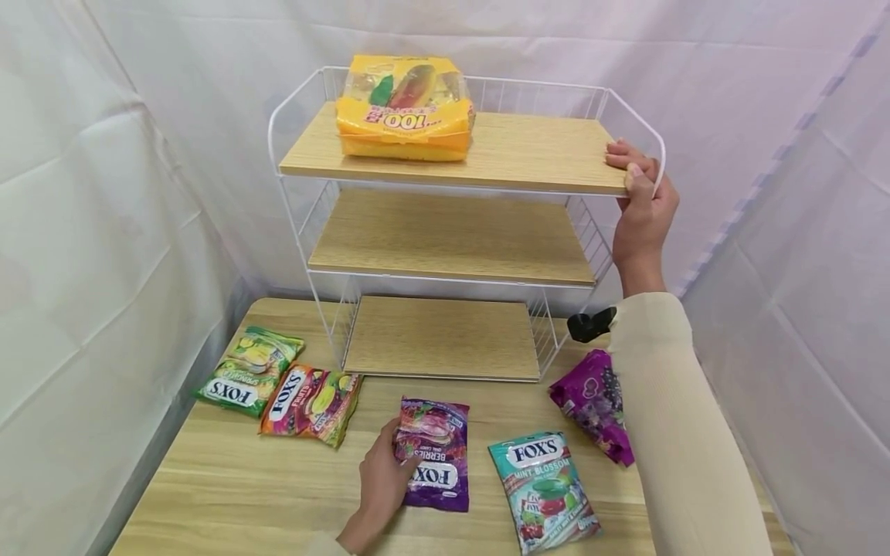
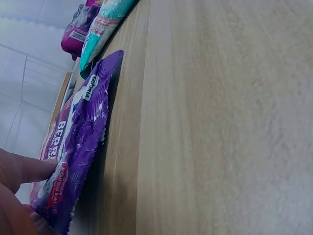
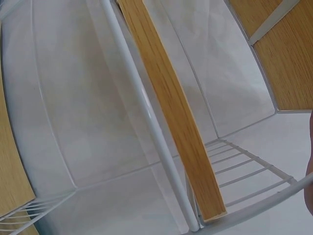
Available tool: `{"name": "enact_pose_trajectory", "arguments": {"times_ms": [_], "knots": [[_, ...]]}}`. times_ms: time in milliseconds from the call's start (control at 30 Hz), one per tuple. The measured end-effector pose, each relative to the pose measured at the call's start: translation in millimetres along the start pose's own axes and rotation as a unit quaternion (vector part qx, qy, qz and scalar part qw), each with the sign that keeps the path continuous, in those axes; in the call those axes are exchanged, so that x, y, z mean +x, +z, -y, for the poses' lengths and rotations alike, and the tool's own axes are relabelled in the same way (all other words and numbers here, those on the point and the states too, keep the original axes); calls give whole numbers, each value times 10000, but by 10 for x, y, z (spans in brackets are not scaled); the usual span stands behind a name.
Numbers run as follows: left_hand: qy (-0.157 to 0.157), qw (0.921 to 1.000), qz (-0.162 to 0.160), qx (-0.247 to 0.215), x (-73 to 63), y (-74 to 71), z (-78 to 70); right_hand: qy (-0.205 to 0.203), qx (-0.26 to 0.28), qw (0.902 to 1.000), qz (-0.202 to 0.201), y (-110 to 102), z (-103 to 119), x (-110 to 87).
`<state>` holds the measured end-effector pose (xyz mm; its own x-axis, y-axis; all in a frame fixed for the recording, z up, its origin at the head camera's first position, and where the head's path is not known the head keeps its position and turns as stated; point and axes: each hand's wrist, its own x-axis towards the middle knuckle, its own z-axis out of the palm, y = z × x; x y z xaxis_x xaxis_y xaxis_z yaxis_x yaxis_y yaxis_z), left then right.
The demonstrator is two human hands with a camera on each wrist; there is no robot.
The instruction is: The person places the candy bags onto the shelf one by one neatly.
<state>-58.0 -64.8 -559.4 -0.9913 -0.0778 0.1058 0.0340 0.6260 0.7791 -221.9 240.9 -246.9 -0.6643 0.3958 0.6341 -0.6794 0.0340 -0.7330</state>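
My left hand holds the left edge of a purple bag of Fox's Berries candy lying on the table, the thumb over its face. The left wrist view shows the thumb pressed on the same bag, whose near edge stands slightly off the wood. My right hand grips the right front corner of the three-tier shelf rack, fingers over the top board and thumb at its front edge. The right wrist view shows a shelf board and white wire frame; only a sliver of the hand appears there.
A yellow candy bag sits at the top shelf's left. On the table, green and orange Fox's bags lie left, a teal mint bag right of centre. A purple grape bag is partly behind my right sleeve. White curtains surround the table.
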Motion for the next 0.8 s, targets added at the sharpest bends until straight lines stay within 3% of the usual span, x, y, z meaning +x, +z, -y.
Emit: {"name": "enact_pose_trajectory", "arguments": {"times_ms": [333,567,800], "knots": [[254,9972,-387,-587,-11,40,-6,24,49,10000,-3,-80,-137,72],[336,9909,-363,-1250,-1,0,19,-36,-113,9999,-26,-1,19,-15],[502,9850,-352,-1615,-4,-47,-28,-46,-167,9998,60,18,36,-27]]}}
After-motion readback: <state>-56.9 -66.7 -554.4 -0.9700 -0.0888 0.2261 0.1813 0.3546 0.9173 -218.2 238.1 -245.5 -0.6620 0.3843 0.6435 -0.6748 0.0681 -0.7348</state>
